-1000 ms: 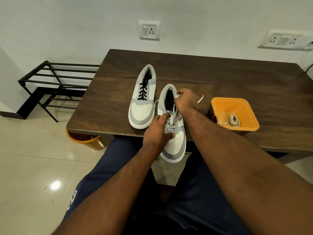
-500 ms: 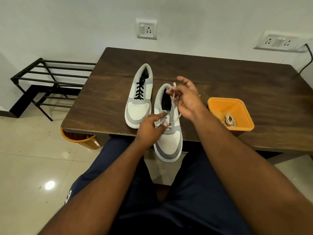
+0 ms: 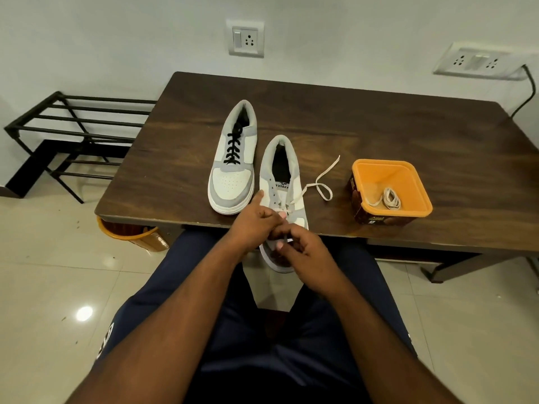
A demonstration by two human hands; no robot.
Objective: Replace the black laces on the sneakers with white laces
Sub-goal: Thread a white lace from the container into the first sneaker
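On the left of the brown table (image 3: 379, 123), one sneaker (image 3: 232, 182) is sitting with its black lace (image 3: 232, 147) still in, well away from both hands. Just beside it, the second sneaker (image 3: 281, 182) is lying with its toe pointing at the person and hanging over the table edge, its heel pointing away. The left hand (image 3: 253, 225) is curling over the low holes, thumb sticking out, and seems to be pinching the white lace (image 3: 318, 185). The right hand (image 3: 303, 252) is curling under the toe and looks to be pinching the lace too, but the fingers are hiding the lace end. The loose lace is trailing right, toward the orange tub (image 3: 420, 196) holding a spare lace (image 3: 389, 199).
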